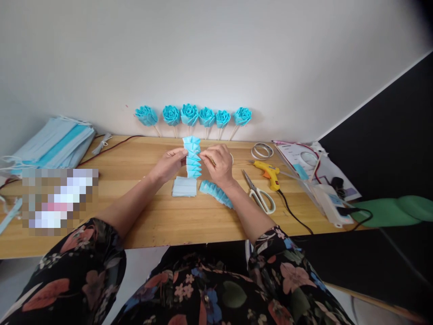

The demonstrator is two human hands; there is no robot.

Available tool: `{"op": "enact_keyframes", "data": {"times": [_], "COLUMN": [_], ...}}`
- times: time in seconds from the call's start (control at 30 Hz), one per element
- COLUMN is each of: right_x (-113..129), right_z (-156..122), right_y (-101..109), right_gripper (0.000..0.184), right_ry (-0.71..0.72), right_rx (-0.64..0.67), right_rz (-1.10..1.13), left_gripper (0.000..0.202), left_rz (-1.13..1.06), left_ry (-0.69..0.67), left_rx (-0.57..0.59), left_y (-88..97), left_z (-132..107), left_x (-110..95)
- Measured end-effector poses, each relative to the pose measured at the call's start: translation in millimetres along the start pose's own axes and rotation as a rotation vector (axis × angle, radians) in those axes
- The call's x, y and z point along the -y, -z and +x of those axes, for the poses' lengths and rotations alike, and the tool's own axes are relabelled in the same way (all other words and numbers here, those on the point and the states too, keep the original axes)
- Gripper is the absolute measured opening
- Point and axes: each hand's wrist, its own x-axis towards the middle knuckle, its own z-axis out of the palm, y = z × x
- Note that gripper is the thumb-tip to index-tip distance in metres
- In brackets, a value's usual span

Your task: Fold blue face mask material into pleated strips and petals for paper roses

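A strip of folded light-blue fabric (194, 164), its edge worked into a row of pointed pleats, is held upright above the table. My left hand (171, 163) pinches its left edge between thumb and fingers. At the right edge, my right hand (218, 163) is closed with its fingertips on one of the points. Just below lies a stack of pale-blue fabric squares (184, 187). Another pleated blue strip (216, 193) rests on the wood, partly hidden under my right forearm.
Several blue fabric roses (189, 114) on sticks lean against the wall. Face masks (54, 142) are piled at the left. Rightward are scissors (260, 194), a yellow glue gun (269, 173) with its cord, a tape roll (262, 151) and a white power strip (333, 205).
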Motion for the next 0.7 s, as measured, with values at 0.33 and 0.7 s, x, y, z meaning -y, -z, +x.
{"op": "enact_keyframes", "data": {"times": [0.33,0.7], "right_x": [-3.5,-5.2], "right_z": [-1.5,-3.0], "right_y": [-2.4,-4.5], "right_gripper": [0.015,0.015], "right_ry": [-0.031,0.006], "right_rx": [0.051,0.071], "right_rz": [0.005,-0.038], "left_gripper": [0.031,0.033], "left_rz": [-0.013,0.02], "left_ry": [0.058,0.079], "left_rx": [0.069,0.071], "left_y": [-2.1,-1.8], "left_z": [-3.0,-3.5], "left_x": [0.3,0.2]}}
